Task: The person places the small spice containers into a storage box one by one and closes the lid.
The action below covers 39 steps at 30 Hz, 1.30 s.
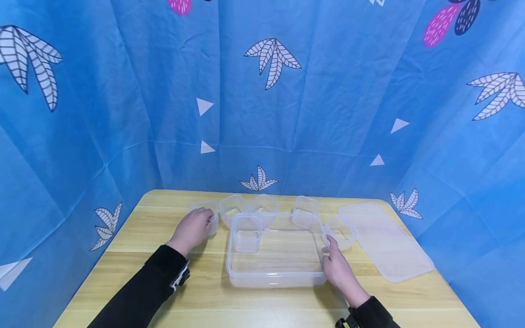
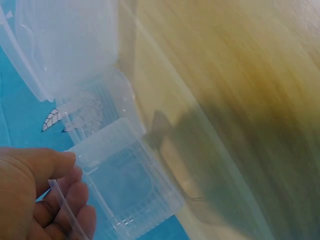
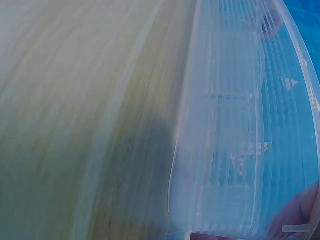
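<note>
Your landmark is the large clear plastic box (image 1: pixel 279 279), standing upright on the bench (image 1: pixel 266 307). Immediately left of the box, your left hand (image 1: pixel 193 230) pinches a small clear plastic tub (image 2: pixel 125 185) at its edge, thumb set against curled fingers; whether that tub is clear of the bench cannot be determined. At the right rim of the box, your right hand (image 1: pixel 339 271) touches with thumb and index finger spread a little apart; you cannot tell from these views whether that grip pinches the wall or merely rests there.

One inner tub (image 1: pixel 248 234) stands inside the box at its left rear corner. Also noted: a left-rear tub (image 1: pixel 230 207), its neighbour (image 1: pixel 264 202) and a right-rear tub (image 1: pixel 306 205) behind the box, a side tub (image 1: pixel 340 234) right of it, and a flat translucent lid (image 1: pixel 389 250) farther right.

In judgement, you are at the pick-up step of loading the box. The next move calls for raising the pinched tub over the left rim without catching it, the box kept steady.
</note>
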### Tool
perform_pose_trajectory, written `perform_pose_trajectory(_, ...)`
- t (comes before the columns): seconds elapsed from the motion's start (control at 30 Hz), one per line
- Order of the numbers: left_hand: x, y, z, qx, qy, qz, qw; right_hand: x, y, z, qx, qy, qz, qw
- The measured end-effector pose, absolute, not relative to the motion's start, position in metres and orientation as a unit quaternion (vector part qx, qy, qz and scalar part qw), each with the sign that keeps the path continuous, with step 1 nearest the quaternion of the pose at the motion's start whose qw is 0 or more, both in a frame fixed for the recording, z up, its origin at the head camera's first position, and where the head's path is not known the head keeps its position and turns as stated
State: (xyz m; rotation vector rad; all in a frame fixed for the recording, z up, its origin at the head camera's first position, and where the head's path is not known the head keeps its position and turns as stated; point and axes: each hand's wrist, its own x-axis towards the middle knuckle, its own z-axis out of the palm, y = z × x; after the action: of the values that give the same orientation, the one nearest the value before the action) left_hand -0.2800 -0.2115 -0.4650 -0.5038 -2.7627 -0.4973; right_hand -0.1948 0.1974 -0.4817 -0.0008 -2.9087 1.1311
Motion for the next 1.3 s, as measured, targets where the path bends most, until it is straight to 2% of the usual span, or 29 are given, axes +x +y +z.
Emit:
perform_pose_trajectory(0.4, -0.272, -0.203, -0.446, -0.205, -0.948, -0.165, 0.181, -0.195, 0.199, -0.484, -0.009, -0.931, 0.364, 0.009)
perform_pose_trajectory(1.3, -0.255, -0.175, -0.410, -0.225, -0.942, -0.147, 0.203, -0.195, 0.197, -0.480, -0.003, -0.929, 0.369, 0.005)
